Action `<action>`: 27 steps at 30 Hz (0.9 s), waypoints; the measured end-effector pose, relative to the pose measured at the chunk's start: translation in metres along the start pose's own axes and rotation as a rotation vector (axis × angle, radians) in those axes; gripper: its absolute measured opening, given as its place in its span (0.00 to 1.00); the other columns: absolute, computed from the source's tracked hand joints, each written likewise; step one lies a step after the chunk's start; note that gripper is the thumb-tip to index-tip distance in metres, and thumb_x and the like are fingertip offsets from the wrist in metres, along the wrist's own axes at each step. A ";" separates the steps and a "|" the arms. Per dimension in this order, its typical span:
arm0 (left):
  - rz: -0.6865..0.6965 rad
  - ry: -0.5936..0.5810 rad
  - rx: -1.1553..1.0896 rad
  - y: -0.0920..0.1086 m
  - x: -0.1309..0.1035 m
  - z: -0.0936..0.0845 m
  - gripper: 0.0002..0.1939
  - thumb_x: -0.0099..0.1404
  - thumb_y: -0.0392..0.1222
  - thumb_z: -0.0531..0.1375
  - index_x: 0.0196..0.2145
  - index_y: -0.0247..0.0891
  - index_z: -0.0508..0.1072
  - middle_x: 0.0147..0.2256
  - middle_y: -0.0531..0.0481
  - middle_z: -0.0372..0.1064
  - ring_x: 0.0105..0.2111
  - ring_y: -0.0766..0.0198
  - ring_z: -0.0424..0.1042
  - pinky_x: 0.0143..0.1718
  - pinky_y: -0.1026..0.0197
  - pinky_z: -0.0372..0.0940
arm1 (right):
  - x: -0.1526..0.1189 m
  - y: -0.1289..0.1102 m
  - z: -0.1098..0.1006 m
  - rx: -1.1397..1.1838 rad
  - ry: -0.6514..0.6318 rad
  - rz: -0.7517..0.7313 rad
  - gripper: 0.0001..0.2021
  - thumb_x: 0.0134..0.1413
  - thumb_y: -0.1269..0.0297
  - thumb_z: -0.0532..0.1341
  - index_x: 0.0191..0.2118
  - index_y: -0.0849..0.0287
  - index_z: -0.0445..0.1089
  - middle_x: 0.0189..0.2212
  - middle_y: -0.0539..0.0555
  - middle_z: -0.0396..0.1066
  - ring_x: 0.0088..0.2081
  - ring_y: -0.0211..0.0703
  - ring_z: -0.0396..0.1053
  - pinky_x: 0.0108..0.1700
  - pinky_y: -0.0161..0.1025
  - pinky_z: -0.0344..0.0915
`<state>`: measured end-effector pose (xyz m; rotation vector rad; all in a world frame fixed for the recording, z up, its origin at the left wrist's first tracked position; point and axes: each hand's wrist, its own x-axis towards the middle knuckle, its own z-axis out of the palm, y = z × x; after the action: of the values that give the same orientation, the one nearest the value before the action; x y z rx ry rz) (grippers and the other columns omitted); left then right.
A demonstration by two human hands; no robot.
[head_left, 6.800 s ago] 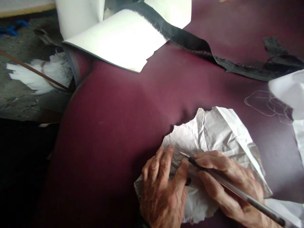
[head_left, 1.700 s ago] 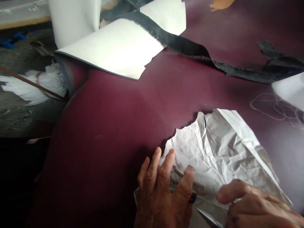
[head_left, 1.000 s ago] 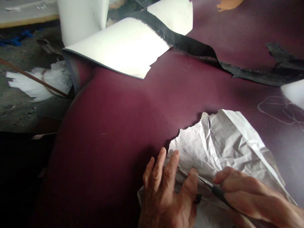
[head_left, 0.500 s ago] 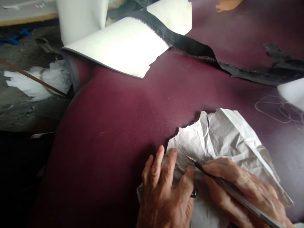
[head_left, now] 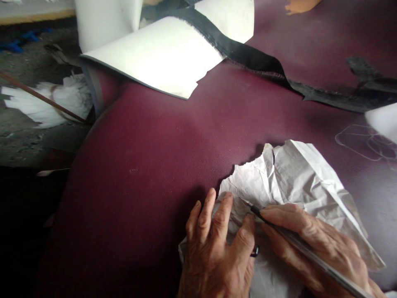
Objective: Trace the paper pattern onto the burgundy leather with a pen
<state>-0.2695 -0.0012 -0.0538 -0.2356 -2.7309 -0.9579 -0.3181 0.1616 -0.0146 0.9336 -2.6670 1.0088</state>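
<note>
While the left hand [head_left: 215,258] lies splayed across the crumpled paper [head_left: 297,178] in the head view, the right hand [head_left: 328,240] has its grip closed round a ballpoint pen [head_left: 305,249], tip right over that paper; a small black piece [head_left: 254,251] pokes out by the left thumb, and whether that grip clasps it I can't tell; the paper rests on maroon leatherette [head_left: 155,153]; beyond runs a frayed black strip [head_left: 254,58].

super crinkly matt paper [head_left: 294,178], smooth plastic-looking pen [head_left: 310,253], leathery sheet [head_left: 161,157] with a soft sheen, matt strip [head_left: 254,58], kinda frayed
</note>
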 end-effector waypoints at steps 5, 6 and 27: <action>0.005 0.055 -0.006 0.000 0.001 0.002 0.13 0.66 0.41 0.51 0.43 0.45 0.74 0.54 0.44 0.66 0.60 0.50 0.53 0.58 0.45 0.48 | 0.001 0.001 0.000 -0.006 -0.015 -0.036 0.08 0.59 0.68 0.55 0.44 0.58 0.64 0.32 0.51 0.73 0.31 0.37 0.73 0.34 0.27 0.72; 0.002 0.068 -0.006 0.000 0.001 0.003 0.13 0.66 0.41 0.52 0.43 0.45 0.74 0.53 0.44 0.66 0.60 0.50 0.54 0.58 0.45 0.48 | 0.002 0.001 0.000 -0.002 -0.009 -0.038 0.07 0.59 0.69 0.55 0.44 0.57 0.64 0.31 0.51 0.73 0.31 0.37 0.73 0.33 0.27 0.72; 0.017 0.092 0.005 -0.002 0.000 0.007 0.14 0.66 0.42 0.51 0.42 0.46 0.75 0.53 0.44 0.66 0.59 0.51 0.55 0.58 0.46 0.48 | -0.006 0.001 -0.001 -0.016 -0.026 0.064 0.09 0.59 0.68 0.56 0.45 0.58 0.64 0.35 0.51 0.72 0.33 0.35 0.73 0.39 0.25 0.71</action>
<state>-0.2713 0.0015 -0.0605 -0.2086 -2.6436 -0.9332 -0.3144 0.1660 -0.0163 0.8703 -2.7383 0.9937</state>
